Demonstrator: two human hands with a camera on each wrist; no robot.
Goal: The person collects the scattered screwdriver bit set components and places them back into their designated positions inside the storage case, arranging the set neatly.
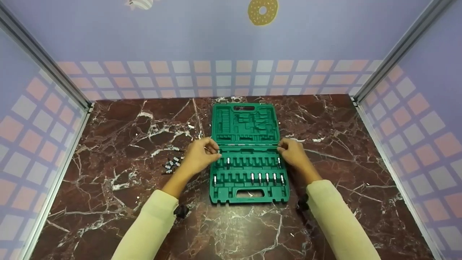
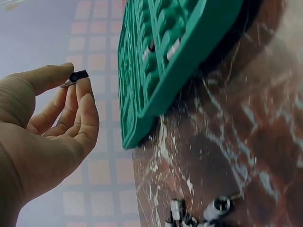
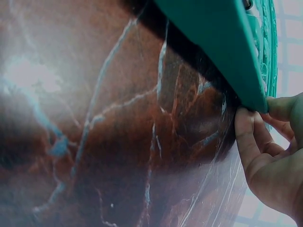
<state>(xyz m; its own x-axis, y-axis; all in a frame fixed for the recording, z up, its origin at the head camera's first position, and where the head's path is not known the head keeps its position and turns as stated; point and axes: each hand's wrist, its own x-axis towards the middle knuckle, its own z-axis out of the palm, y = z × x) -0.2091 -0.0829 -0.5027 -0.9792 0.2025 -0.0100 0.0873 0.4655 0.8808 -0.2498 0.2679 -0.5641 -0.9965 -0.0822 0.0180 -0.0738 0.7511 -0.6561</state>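
Note:
A green toolbox case (image 1: 222, 193) lies open on the table, its lid folded back. Several silver-and-black socket bits (image 1: 267, 177) stand in its two slotted rows. My left hand (image 1: 200, 155) is over the case's left edge and pinches a socket bit (image 2: 80, 75) between thumb and index finger, clear of the case in the left wrist view. At the opposite side, my right hand (image 1: 294, 154) grips the case's right edge near the hinge; in the right wrist view, thumb and fingers (image 3: 245, 124) hold the case's corner. The slots under the left hand are partly hidden.
Left of the case, a small pile of loose socket bits (image 1: 172, 165) lies on the dark red marbled table (image 1: 119, 216). Patterned walls (image 1: 180, 36) enclose the back and both sides. Black wrist devices (image 1: 181, 211) hang below the sleeves.

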